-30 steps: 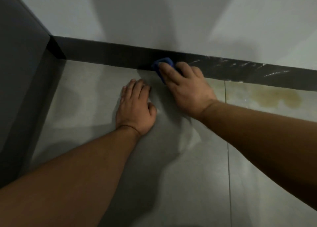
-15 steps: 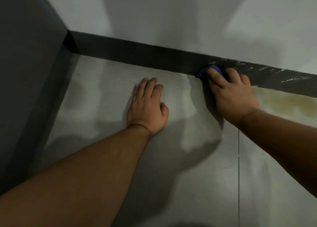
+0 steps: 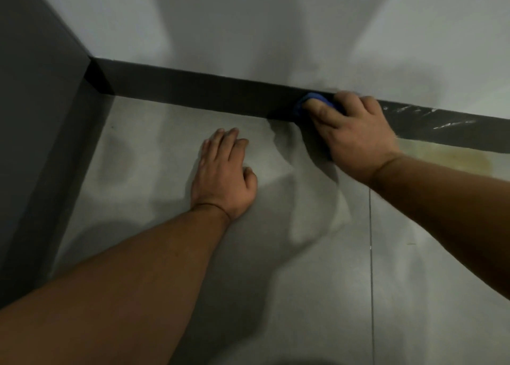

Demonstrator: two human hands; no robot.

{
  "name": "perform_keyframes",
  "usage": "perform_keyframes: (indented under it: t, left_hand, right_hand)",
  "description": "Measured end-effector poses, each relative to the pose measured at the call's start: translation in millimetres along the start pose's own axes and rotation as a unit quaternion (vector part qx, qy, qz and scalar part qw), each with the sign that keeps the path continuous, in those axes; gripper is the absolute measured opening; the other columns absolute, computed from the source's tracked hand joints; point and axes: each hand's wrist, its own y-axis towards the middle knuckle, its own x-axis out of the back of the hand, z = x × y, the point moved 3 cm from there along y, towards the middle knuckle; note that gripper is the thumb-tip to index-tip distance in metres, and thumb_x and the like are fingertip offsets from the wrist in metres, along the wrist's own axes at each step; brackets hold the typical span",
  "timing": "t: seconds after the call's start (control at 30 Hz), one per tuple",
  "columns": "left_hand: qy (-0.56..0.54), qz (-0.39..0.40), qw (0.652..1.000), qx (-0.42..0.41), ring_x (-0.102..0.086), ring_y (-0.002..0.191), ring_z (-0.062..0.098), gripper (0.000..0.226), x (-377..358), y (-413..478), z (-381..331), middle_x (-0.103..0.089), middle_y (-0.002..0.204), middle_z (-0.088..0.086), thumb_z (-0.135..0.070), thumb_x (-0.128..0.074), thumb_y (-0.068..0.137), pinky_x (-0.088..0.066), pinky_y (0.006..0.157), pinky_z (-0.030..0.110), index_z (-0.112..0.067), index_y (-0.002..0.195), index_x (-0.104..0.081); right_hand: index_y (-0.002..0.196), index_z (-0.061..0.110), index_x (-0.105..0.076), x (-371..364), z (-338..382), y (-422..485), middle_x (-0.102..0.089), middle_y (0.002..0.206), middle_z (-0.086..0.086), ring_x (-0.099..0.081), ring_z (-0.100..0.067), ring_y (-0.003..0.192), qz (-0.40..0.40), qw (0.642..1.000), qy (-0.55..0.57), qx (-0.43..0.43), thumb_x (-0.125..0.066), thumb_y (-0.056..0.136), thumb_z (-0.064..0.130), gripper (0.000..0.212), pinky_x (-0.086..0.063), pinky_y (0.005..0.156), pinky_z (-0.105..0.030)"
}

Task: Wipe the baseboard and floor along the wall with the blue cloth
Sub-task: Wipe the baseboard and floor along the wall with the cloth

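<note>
Fingers (image 3: 323, 114) of the right hand (image 3: 358, 143) clenched the blue cloth (image 3: 317, 99) against the top edge of the baseboard (image 3: 193, 91), the left hand (image 3: 223, 171) lay flat on the floor (image 3: 276, 295), and firm, even pressure toward the streaks (image 3: 441, 123) seemed advisable.

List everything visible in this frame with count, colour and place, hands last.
pale grey painted wall: one, pale grey, top of view
dark grey baseboard strip: one, dark grey, foot of wall
white streaks: several, white, baseboard right of cloth
grey tiled floor: one, grey, below baseboard
yellowish-brown stain: one, floor at right, beside baseboard
dark grey flat panel: one, left edge
bunched blue cloth: one, blue, against baseboard
left hand: one, flat on floor
right hand: one, presses cloth on baseboard
</note>
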Motion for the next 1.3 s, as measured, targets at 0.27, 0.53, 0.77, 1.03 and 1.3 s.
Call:
perform_keyframes:
  t: [0.27,0.53,0.77,1.03,1.3]
  left_hand:
    - [0.014,0.029,0.999,0.009,-0.019,0.157,0.027,0.06,0.4,-0.7,-0.8,-0.031,0.166,0.009,-0.027,-0.049,0.093,-0.01,0.13,0.045,-0.015,0.151,-0.042]
    - [0.005,0.029,1.0,0.006,-0.02,0.157,0.027,0.069,4.1,-1.0,-2.2,-0.032,0.166,0.009,-0.041,-0.021,0.092,-0.013,0.13,0.047,-0.014,0.151,-0.042]
    - [-0.013,0.006,1.0,0.011,-0.021,0.157,0.024,0.073,-0.5,0.8,2.0,-0.027,0.168,0.011,-0.046,-0.023,0.096,-0.014,0.129,0.044,-0.01,0.159,-0.029]
    - [0.037,0.034,0.999,0.002,-0.021,0.157,0.028,0.074,-5.2,3.3,3.9,-0.028,0.168,0.011,-0.046,-0.024,0.092,-0.014,0.128,0.048,-0.01,0.155,-0.038]
    - [0.091,0.065,0.994,-0.013,-0.019,0.157,0.03,0.069,-2.5,-1.8,-11.1,-0.029,0.167,0.011,-0.038,-0.036,0.089,-0.011,0.129,0.053,-0.013,0.154,-0.038]
  right_hand:
    - [0.145,0.015,-0.054,2.9,3.1,-23.6,-0.048,0.155,-0.006,-0.044,-0.045,0.124,0.026,0.979,0.133,-0.15,-0.051,0.092,0.022,0.054,-0.043,0.094,-0.054]
    - [0.157,0.031,-0.03,-8.9,96.7,-34.0,-0.029,0.167,0.0,-0.019,-0.026,0.155,0.156,0.946,0.277,-0.066,-0.037,0.102,0.041,0.057,-0.008,0.127,-0.047]
    - [0.162,0.032,-0.014,-30.1,105.5,38.6,-0.013,0.171,0.004,-0.01,-0.028,0.158,0.154,0.959,0.239,0.004,-0.018,0.105,0.05,0.061,0.001,0.124,-0.044]
    - [0.163,0.031,-0.012,-42.2,85.0,30.5,-0.015,0.171,0.005,-0.012,-0.025,0.158,0.145,0.956,0.234,-0.106,-0.015,0.106,0.054,0.062,-0.008,0.125,-0.044]
    - [0.163,0.032,-0.005,-51.3,44.5,-66.7,-0.006,0.172,0.004,-0.004,-0.025,0.158,0.154,0.929,0.247,-0.23,-0.013,0.105,0.059,0.064,-0.006,0.128,-0.05]
